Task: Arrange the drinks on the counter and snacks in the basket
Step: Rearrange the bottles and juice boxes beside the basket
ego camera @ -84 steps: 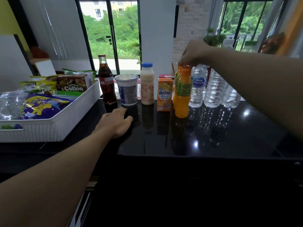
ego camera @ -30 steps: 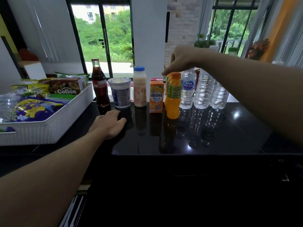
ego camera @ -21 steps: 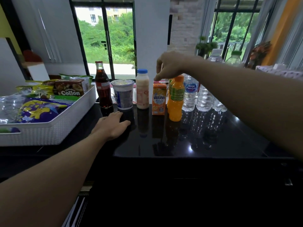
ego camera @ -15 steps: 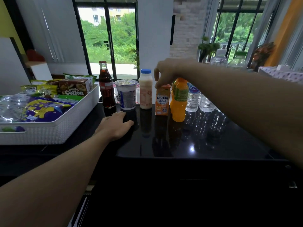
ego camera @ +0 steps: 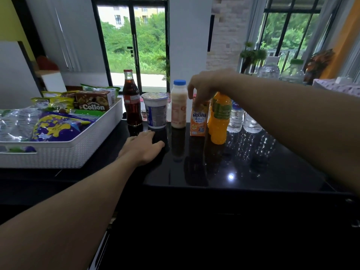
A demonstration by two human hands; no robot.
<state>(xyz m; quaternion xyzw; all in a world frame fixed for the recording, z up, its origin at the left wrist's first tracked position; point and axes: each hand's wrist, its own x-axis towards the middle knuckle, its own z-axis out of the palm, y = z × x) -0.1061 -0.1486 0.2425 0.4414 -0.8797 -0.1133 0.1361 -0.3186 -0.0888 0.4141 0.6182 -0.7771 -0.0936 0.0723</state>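
Now the right hand (ego camera: 206, 84) is gripping the top of the orange drink carton (ego camera: 198, 121), standing at twelve o'clock on the counter (ego camera: 253, 168) between the blue-capped bottle (ego camera: 178, 108) and the orange juice bottle (ego camera: 219, 123). The left hand (ego camera: 142, 149) is resting flat, fingers relaxed, at ten o'clock near the white snack basket (ego camera: 58, 154).

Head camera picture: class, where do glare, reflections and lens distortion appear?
Head view: one bright glare spot on the glossy black counter; the juice carton and neighbours mirror in it; edge window frames lean; foreground dim against the daylight.
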